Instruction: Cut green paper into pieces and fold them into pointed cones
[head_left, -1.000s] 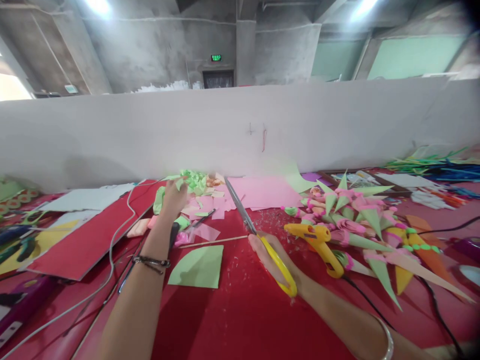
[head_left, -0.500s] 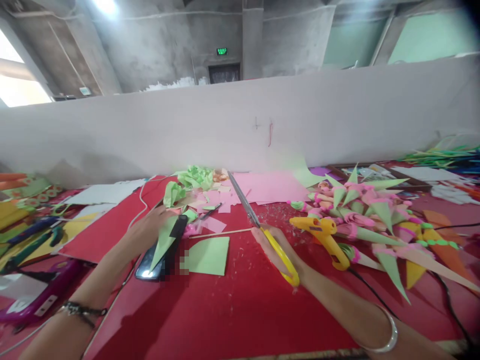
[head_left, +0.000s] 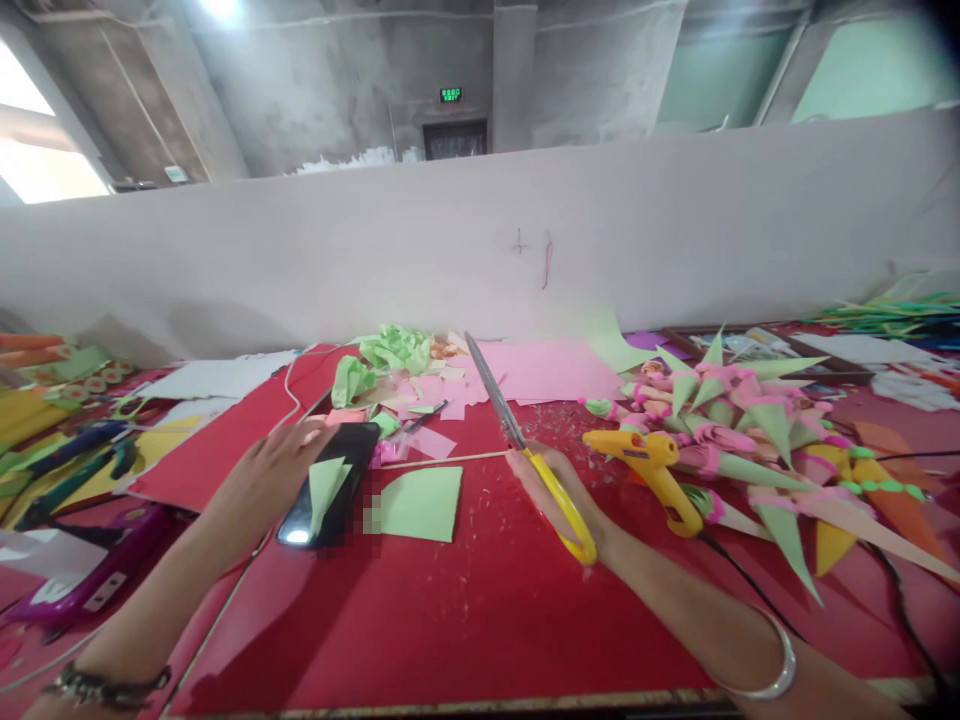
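Note:
My right hand (head_left: 559, 490) is closed around scissors (head_left: 555, 500) with yellow handles, the long blades pointing away from me. A thin pale stick (head_left: 442, 462) reaches from near the phone to my right fingers; whether they grip it I cannot tell. My left hand (head_left: 274, 470), fingers stretched forward and apart, is at the left edge of a black phone (head_left: 352, 470). A small pointed piece of light green paper (head_left: 328, 490) rests over the phone. Beside it, a larger green paper piece (head_left: 424, 503) with one curved edge lies on the red table (head_left: 420, 630).
To the right lie a yellow glue gun (head_left: 645, 460) and a pile of pink and green paper cones (head_left: 750, 430). Crumpled green paper (head_left: 394, 350) and pink sheets (head_left: 547, 370) sit at the back, before a pale partition (head_left: 375, 250). Pliers (head_left: 75, 470) are at left.
My left hand has drawn back slightly toward me and let go of the small green paper piece, which now sits lower on the phone. My right hand stays with the scissors.

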